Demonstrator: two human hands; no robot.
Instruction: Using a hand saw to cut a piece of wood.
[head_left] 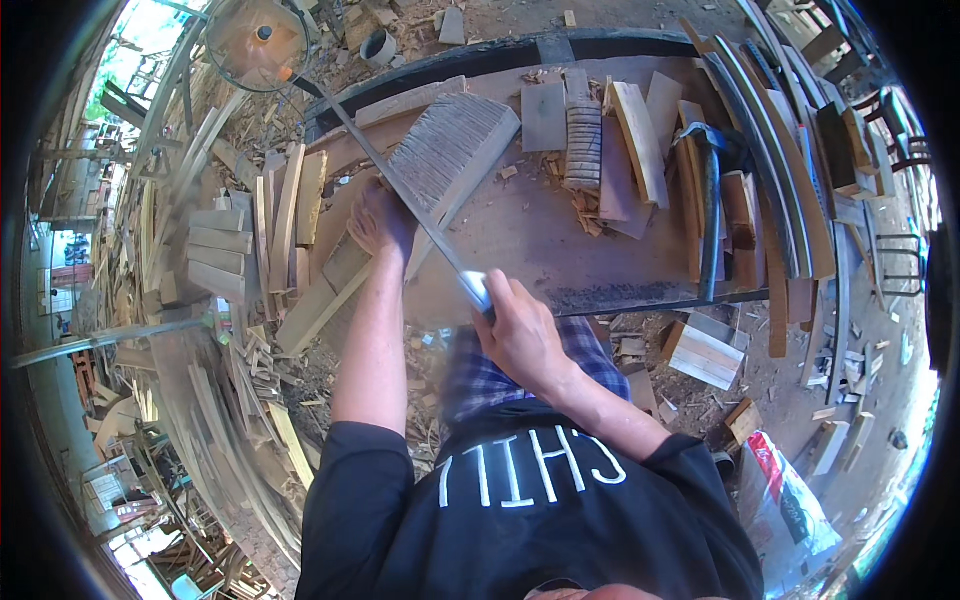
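Observation:
My right hand [522,335] is closed round the white grip of a long, narrow, straight blade [400,190]. The blade slants away to the far left across a thick wooden block [450,135]; I cannot make out teeth on its edge. Ridged grain lines cover the block's top, and it lies askew on the workbench [560,250]. My left hand [382,222] grips the block's near left end, close to the blade, with its fingertips partly hidden. Another thick wooden piece [325,300] sits just below that hand, beside my left forearm.
At the bench's right stand several boards [640,140], a bundle of slats [583,140] and a blue clamp-like tool [710,200]. Stacked offcuts [220,245] lie to the left. A round caged fan [258,45] stands at the far left. Wood scraps litter the floor around a plastic bag [785,520].

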